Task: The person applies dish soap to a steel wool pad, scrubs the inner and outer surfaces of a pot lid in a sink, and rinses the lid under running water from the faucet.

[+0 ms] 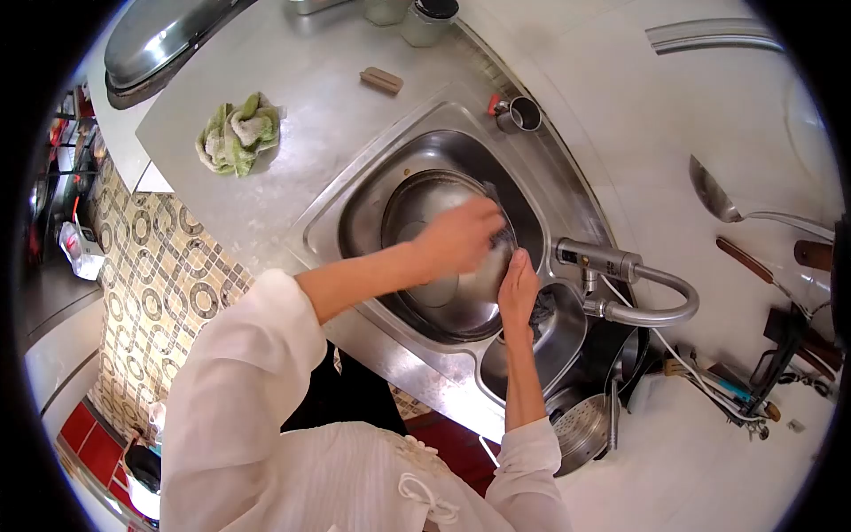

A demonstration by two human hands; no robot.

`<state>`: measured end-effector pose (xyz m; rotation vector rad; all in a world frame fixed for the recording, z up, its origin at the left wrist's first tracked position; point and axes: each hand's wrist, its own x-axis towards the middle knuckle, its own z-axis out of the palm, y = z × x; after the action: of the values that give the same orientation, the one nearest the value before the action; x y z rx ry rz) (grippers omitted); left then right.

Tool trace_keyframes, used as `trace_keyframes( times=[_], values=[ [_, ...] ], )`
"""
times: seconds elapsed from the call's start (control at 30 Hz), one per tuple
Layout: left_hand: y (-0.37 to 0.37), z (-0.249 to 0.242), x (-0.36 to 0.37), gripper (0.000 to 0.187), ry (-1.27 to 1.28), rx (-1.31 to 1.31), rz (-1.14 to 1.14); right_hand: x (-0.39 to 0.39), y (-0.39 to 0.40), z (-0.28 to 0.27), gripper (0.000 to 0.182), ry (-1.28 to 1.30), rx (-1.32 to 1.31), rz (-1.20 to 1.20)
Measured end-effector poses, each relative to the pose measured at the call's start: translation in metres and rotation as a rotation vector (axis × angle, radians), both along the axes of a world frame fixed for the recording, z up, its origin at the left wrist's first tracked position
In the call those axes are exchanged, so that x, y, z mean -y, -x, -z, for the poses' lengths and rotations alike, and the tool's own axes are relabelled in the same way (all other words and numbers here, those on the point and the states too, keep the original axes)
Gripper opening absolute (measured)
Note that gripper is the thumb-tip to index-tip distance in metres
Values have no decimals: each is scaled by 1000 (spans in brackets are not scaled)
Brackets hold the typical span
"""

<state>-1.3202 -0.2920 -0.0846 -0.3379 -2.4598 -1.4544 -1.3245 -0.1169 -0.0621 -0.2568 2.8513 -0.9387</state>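
A wide, round metal pan (434, 306) lies tilted in the large basin of the steel sink (359, 213). My left hand (456, 238) is over the pan's inside near its far right edge, fingers curled and slightly blurred. Something dark grey (491, 191) shows just beyond its fingers; I cannot make out what it is. On the pan's right rim, my right hand (519, 297) is closed, thumb up along the edge and other fingers mostly hidden.
A curved faucet (651, 310) reaches over the small basin at right. Beside it are a perforated strainer (585, 430) and dark pans. A green-white cloth (238, 135), a brown block (381, 81) and a metal cup (519, 115) sit around the sink. Utensils (714, 191) hang at right.
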Motion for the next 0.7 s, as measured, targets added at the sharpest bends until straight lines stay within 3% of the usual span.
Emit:
trace_keyframes(
  times=[0.1, 0.17, 0.27, 0.37, 0.43, 0.53, 0.6, 0.63, 0.7],
  values=[
    [-4, 0, -2, 35, 147, -165, 194, 3, 5, 0, 37, 6, -55, -20],
    [11, 14, 12, 33, 131, -104, 211, 1, -1, 1, 37, -73, -80, -40],
    [23, 26, 23, 31, 93, 97, -191, 7, 5, -5, 38, -65, -76, -40],
    [4, 15, -2, 37, 92, -140, 64, 5, 5, -3, 40, -75, -51, -31],
    [3, 17, -5, 36, 82, -155, 71, -1, -1, -6, 40, -105, -15, -12],
    [29, 38, 27, 30, 150, 127, -212, 3, 3, -6, 42, -73, -43, 0],
    [32, 54, 52, 29, 225, 394, -167, -1, 1, -4, 42, -74, -43, 15],
    [28, 60, 56, 29, 229, 392, -161, -2, -1, -3, 43, -75, -37, 40],
    [21, 61, 60, 30, -32, 330, -317, -1, -1, -5, 43, -59, -29, 52]
  ],
)
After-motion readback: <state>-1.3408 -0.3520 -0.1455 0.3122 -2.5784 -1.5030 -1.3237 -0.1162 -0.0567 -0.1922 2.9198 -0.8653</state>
